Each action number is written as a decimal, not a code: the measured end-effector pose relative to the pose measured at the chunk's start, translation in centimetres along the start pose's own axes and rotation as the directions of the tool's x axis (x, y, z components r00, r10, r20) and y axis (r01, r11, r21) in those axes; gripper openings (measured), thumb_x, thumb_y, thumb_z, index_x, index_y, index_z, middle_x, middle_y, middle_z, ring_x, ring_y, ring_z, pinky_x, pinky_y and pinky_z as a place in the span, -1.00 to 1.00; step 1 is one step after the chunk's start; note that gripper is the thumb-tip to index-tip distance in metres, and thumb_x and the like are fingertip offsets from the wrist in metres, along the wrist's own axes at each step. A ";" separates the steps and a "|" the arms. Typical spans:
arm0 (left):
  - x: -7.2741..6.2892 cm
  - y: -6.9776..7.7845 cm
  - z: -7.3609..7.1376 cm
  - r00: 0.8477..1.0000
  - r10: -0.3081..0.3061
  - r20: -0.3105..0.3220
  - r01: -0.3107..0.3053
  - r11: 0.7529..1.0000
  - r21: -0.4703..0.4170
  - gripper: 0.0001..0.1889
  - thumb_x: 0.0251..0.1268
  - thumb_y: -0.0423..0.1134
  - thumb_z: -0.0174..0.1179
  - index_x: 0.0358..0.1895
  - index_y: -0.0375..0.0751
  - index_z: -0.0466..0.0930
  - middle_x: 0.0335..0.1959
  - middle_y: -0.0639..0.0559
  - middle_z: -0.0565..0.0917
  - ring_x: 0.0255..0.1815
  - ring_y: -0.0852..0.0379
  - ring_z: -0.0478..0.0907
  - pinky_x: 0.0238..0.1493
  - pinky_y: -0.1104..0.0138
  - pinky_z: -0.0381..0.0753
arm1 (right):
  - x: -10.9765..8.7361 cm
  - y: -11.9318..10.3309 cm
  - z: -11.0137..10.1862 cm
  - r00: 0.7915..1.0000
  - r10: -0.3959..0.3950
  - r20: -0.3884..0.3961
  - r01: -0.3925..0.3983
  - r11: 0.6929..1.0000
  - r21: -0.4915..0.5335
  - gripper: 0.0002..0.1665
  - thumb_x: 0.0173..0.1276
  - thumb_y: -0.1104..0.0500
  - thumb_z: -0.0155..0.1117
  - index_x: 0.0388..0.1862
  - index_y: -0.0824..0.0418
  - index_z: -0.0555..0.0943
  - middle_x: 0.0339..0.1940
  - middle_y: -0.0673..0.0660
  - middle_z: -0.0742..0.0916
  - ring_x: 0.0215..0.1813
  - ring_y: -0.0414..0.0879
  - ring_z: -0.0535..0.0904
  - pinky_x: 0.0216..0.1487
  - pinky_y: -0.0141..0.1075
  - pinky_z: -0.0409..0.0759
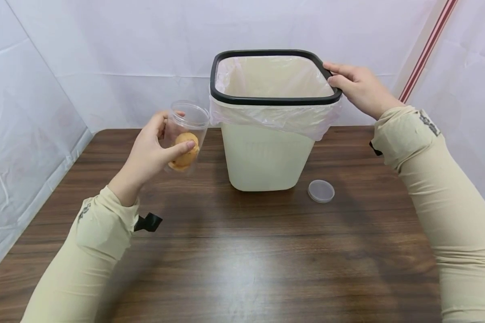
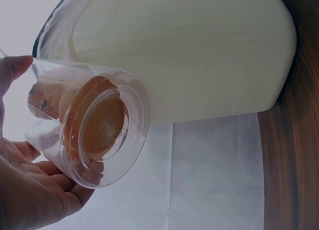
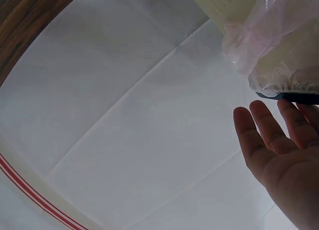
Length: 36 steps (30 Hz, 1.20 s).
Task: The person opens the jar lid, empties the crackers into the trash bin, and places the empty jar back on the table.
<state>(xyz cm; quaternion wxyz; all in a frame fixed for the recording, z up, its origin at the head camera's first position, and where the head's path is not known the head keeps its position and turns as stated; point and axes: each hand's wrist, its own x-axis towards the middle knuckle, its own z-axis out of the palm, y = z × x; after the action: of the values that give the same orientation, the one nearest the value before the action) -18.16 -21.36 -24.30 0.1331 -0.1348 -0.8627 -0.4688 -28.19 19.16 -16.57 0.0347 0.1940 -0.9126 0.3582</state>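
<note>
- Holding, left of centre in the head view: left hand [image 1: 147,148], thumb across the near wall and fingers round the far side of one clear plastic cup [image 1: 178,128]. Uncapped, mouth upward, leaning a little to the frame's right, raised off the worktop [image 1: 242,273]. Contact with the liner: cannot be told.
- Contents, low in the cup: orange-brown rounded pieces [image 1: 187,136]; kind and count uncertain.
- Bin [image 1: 266,154], one, pale, upper centre of the frame, upright; black rim [image 1: 275,101]; thin translucent liner [image 1: 266,119] folded outward beneath it.
- Right hand [image 1: 363,87], upper right: fingers extended, tips resting on the rim's right side; in the right wrist view two fingers stand free of it.
- Lid [image 1: 321,191], clear, round, flat on the worktop, right of the bin's foot.
- Handling note, cup: wall looks thin and likely to flex; a light, even grip, thumb opposed to fingers, should serve, with the mouth clear of the liner's loose edge.
- Handling note, rim: steady downward pressure seems best, since a sideways push could shift the bin or drag the liner loose.
</note>
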 end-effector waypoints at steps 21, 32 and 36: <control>1.0 0.7 -1.9 1.000 0.020 -0.024 -0.019 0.999 0.040 -0.39 0.16 -0.14 0.32 0.28 -0.10 0.33 -0.17 0.18 0.55 -0.22 0.27 0.45 -0.14 0.45 0.39 | 0.3 -0.3 0.6 1.000 0.002 -0.002 -0.002 1.000 -0.014 -0.37 0.50 -0.05 -0.17 0.51 0.02 0.18 0.49 0.22 0.31 0.54 0.08 0.13 0.51 0.08 0.07; 2.3 0.6 -2.8 0.998 0.044 -0.040 -0.042 0.999 0.028 -0.53 0.14 -0.17 0.34 0.09 0.00 0.38 -0.25 0.28 0.56 -0.24 0.25 0.44 -0.18 0.44 0.39 | 0.4 -0.3 0.7 1.000 -0.019 -0.010 0.019 1.000 -0.002 -0.37 0.49 -0.02 -0.16 0.50 0.08 0.20 0.50 0.22 0.30 0.53 0.06 0.15 0.51 0.04 0.10; 2.8 1.1 -3.1 0.997 0.048 -0.055 -0.045 0.997 0.063 -0.56 0.12 -0.18 0.35 0.04 -0.02 0.39 -0.28 0.29 0.55 -0.27 0.27 0.41 -0.20 0.44 0.35 | 0.4 -0.3 0.7 1.000 -0.015 -0.010 0.015 1.000 -0.004 -0.37 0.49 -0.03 -0.16 0.50 0.05 0.19 0.50 0.22 0.30 0.52 0.05 0.16 0.48 0.07 0.12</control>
<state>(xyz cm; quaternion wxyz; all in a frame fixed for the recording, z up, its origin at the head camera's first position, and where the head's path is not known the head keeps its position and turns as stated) -20.07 -23.12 -20.86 0.1724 -0.1373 -0.8693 -0.4424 -28.41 18.32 -16.85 0.0421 0.1991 -0.9116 0.3571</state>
